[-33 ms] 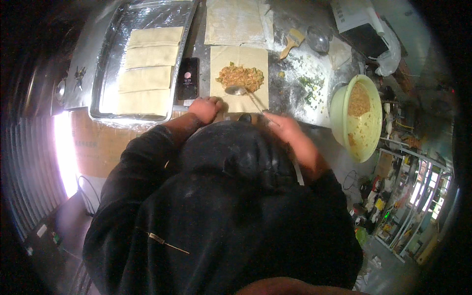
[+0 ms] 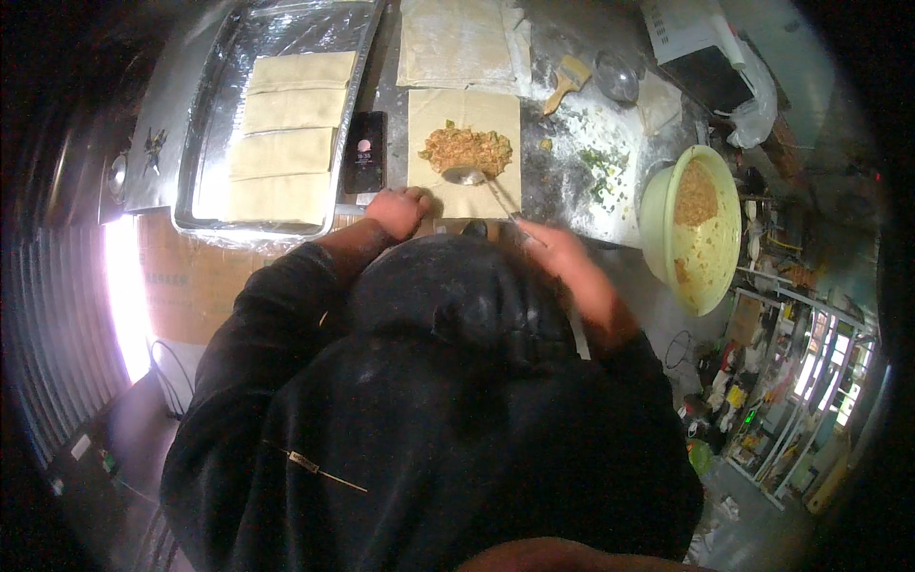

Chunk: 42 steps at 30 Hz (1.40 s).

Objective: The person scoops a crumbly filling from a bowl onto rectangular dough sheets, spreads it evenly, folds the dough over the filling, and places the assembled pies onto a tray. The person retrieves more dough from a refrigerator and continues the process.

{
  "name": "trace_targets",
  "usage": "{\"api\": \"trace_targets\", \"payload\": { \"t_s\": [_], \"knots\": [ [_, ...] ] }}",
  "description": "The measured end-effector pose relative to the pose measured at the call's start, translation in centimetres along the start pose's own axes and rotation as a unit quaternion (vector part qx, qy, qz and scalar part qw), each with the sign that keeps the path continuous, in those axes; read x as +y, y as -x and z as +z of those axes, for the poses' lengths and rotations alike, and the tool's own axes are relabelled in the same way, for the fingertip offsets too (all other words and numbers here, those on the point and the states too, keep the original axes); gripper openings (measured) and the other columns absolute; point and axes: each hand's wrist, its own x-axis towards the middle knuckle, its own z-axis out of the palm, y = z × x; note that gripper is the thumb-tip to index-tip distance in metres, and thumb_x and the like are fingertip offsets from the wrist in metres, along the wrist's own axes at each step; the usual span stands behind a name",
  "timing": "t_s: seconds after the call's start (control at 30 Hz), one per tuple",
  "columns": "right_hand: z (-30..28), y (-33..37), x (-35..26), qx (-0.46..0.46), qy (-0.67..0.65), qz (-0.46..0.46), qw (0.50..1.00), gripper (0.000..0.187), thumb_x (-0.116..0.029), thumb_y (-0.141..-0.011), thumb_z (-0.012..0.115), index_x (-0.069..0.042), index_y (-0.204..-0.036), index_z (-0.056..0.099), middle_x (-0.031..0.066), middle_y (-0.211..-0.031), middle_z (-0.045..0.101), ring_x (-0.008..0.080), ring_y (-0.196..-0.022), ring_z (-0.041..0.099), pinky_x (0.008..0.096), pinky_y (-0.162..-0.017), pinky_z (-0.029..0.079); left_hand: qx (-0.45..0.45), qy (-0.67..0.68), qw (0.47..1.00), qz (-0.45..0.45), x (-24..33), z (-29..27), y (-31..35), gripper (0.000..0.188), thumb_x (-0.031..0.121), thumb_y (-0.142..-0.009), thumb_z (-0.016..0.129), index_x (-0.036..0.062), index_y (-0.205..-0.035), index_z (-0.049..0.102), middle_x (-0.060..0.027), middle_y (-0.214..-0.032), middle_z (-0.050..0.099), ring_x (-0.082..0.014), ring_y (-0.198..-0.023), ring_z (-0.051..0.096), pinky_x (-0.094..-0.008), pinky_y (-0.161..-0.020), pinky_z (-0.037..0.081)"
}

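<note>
My right hand is closed round the handle of a metal spoon. The spoon's bowl is at the near edge of an orange-brown minced filling flecked with green. That filling lies in an oblong heap on a square sheet of dough. At the sheet's near left corner, my left hand rests at the table edge with its fingers curled together; whether anything is under them is hidden. A pale rod end shows just left of that hand.
On the left, a plastic-lined metal tray holds several folded dough pieces. A phone lies beside it. Stacked dough sheets are at the back. Rightward are a brush, scattered flour with green bits, and a yellow-green basin of filling.
The spoon's bowl has shifted slightly right and toward me, off the heap's near left side. My left hand stays where it was.
</note>
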Motion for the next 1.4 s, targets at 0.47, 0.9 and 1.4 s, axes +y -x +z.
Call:
{"api": "trace_targets", "payload": {
  "t_s": [0.47, 0.9, 1.4],
  "knots": [
    [1.3, -4.0, -5.4, 0.024, 0.005, -0.026, 0.999, 0.042, -0.027, -0.100, 0.062, -0.012, -0.139, 0.064, 0.0200, -0.104, 0.075, 0.0351, -0.090, 0.072, 0.0412, -0.085, 0.056, -0.030, 0.027, 0.998, -0.043, -0.3, 0.9, -1.9, 0.027, 0.022, -0.097, 0.054, 0.0138, -0.117, 0.069, -0.0139, -0.120, 0.071, -0.0366, -0.104, 0.071, -0.0477, -0.087, 0.057],
    [0.5, -4.9, -5.3, 0.015, -0.007, -0.055, 0.998, 0.043, -0.022, -0.099, 0.061, -0.014, -0.141, 0.063, 0.0234, -0.120, 0.071, 0.0348, -0.107, 0.071, 0.0400, -0.096, 0.053, -0.035, 0.028, 0.997, -0.069, -1.0, 2.2, -3.0, 0.028, 0.028, -0.093, 0.060, 0.0165, -0.116, 0.071, -0.0153, -0.105, 0.075, -0.0361, -0.095, 0.073, -0.0491, -0.081, 0.059],
    [-2.6, -9.3, -7.0, 0.071, 0.051, 0.012, 0.996, 0.040, -0.024, -0.098, 0.061, -0.010, -0.135, 0.067, 0.0242, -0.119, 0.071, 0.0351, -0.107, 0.070, 0.0411, -0.094, 0.053, -0.021, 0.082, 0.995, -0.049, 0.0, 0.1, -2.1, 0.026, 0.023, -0.086, 0.067, 0.0187, -0.111, 0.072, -0.0126, -0.113, 0.073, -0.0359, -0.102, 0.071, -0.0471, -0.085, 0.058]
  ]
}}
